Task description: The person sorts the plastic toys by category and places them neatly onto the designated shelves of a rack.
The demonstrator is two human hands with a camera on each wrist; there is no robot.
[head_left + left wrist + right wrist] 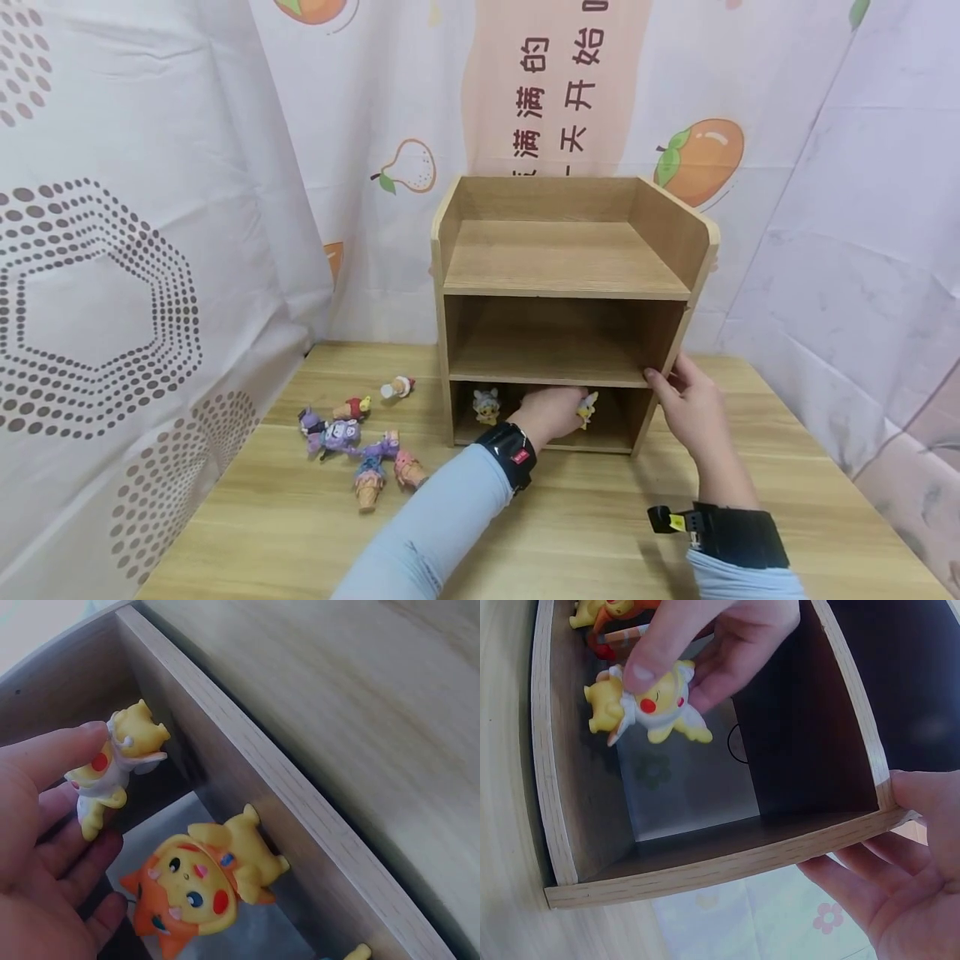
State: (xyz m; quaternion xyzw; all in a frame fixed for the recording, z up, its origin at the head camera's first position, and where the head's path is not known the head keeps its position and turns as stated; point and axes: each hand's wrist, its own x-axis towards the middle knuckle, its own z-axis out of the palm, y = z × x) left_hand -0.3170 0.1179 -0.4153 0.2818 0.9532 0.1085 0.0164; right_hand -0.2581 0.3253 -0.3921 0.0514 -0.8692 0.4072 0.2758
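My left hand (551, 412) reaches into the bottom compartment of a wooden shelf (555, 287). Between its thumb and fingers it pinches a yellow toy figurine with white parts (112, 761), near the compartment's right end. In the left wrist view, an orange-and-yellow figurine (195, 877) is on the compartment's floor beside that hand. Another figurine, with a greyish hood (487, 406), sits at the compartment's left end in the head view. My right hand (693, 408) grips the shelf's right side panel, thumb at the front edge and fingers around the outside.
Several small figurines lie on the table left of the shelf, among them purple ones (341, 435), a pink ice-cream-cone one (409, 469) and a white-and-red one (398, 387). A patterned curtain (382, 275) hangs behind. The wooden table (255, 508) extends in front.
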